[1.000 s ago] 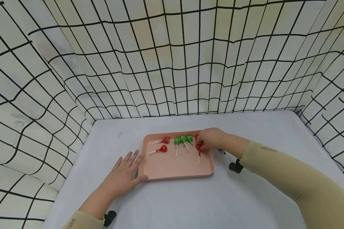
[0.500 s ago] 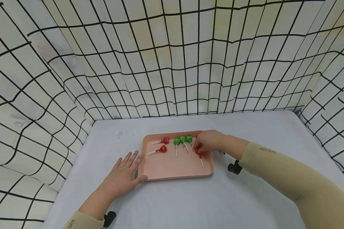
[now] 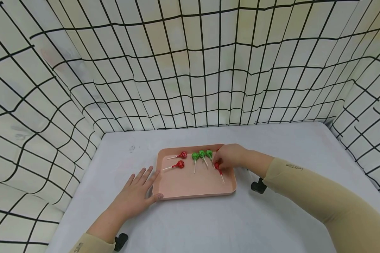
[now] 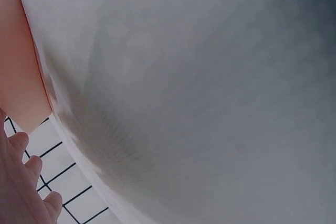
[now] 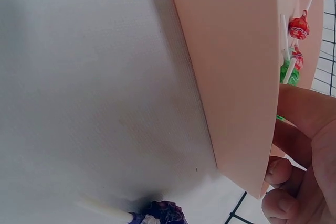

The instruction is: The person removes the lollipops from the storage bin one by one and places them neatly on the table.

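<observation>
A pink tray (image 3: 190, 186) lies on the white table, holding red and green lollipops. My right hand (image 3: 231, 155) reaches over its right end, fingers curled and fingertips at the head of a red lollipop (image 3: 218, 167), which it seems to pinch; the contact is partly hidden. In the right wrist view the right hand (image 5: 310, 150) bends over the tray wall (image 5: 231, 72). Three green lollipops (image 3: 202, 154) lie left of it, and two red lollipops (image 3: 178, 164) farther left. My left hand (image 3: 136, 196) is spread flat, fingertips and thumb at the tray's left edge.
A dark purple lollipop (image 5: 165, 213) lies on the table outside the tray's right side. White walls with a black grid (image 3: 190, 70) stand round the back and sides of the table (image 3: 209, 225). A black device (image 3: 258, 185) sits at the right wrist.
The red lollipop at my right fingertips has turned, its stick end swinging slightly right and toward me. My right hand has shifted a little down. My left hand stays in place.
</observation>
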`<state>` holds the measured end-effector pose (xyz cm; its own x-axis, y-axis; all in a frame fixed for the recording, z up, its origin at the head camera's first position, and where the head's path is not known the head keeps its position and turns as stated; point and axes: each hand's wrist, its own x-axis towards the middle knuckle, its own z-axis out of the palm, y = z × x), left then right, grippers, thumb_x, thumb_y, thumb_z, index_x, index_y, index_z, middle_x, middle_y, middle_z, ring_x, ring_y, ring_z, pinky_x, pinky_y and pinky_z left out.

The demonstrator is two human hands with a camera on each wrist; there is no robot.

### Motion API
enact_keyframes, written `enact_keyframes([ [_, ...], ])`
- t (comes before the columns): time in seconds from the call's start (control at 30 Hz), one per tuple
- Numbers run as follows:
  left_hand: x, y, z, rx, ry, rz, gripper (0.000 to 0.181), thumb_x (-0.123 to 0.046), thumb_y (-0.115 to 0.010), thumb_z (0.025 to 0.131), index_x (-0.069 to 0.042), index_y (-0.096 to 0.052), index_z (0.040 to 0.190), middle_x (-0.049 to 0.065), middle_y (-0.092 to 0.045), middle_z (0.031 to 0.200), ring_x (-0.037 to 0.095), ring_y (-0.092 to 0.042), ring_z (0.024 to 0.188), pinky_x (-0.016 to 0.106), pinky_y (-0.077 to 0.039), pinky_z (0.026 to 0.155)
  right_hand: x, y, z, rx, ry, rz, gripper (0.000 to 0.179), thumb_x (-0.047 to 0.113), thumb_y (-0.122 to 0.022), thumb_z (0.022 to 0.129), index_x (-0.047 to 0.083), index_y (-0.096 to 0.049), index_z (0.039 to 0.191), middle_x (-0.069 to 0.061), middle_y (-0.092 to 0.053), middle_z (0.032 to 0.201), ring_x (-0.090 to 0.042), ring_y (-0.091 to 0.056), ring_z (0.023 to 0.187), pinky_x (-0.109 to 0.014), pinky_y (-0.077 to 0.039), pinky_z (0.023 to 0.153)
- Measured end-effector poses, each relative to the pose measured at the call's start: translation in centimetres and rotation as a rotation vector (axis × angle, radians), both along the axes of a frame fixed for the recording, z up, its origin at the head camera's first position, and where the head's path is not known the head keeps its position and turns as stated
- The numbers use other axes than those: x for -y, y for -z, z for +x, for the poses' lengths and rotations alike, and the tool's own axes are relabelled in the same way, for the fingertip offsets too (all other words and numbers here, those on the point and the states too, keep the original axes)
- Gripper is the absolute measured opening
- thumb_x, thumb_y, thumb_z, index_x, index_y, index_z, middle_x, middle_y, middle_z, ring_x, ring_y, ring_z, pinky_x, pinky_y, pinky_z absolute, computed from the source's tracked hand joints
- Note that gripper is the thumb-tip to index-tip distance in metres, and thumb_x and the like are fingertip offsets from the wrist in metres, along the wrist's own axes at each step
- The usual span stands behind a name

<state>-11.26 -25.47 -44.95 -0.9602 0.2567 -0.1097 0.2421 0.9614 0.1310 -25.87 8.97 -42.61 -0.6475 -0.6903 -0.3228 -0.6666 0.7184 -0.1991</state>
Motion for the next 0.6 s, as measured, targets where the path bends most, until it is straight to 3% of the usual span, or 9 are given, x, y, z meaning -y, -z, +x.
enact_keyframes([
  [0.23,0.0,0.0,0.0,-0.007,0.000,0.002,0.090,-0.066,-0.058,0.088,-0.019,-0.027,0.158,0.010,-0.020,0.164,0.035,-0.015,0.150,0.061,-0.012,0.118,-0.3,-0.6,0.0,0.033,0.032,-0.039,0.010,0.026,-0.077,0.088,0.032,-0.077,0.095,0.018,-0.063,0.082,-0.009,-0.054,0.085,-0.029,-0.049,0.080],
  [0.6,0.0,0.0,0.0,0.005,-0.001,0.006,0.090,-0.066,-0.058,0.088,-0.019,-0.027,0.158,0.010,-0.019,0.164,0.035,-0.014,0.151,0.060,-0.012,0.119,-1.9,-2.8,-0.4,0.044,0.100,-0.179,0.026,0.023,-0.075,0.089,0.026,-0.077,0.114,0.014,-0.068,0.093,-0.011,-0.057,0.084,-0.029,-0.049,0.074],
])
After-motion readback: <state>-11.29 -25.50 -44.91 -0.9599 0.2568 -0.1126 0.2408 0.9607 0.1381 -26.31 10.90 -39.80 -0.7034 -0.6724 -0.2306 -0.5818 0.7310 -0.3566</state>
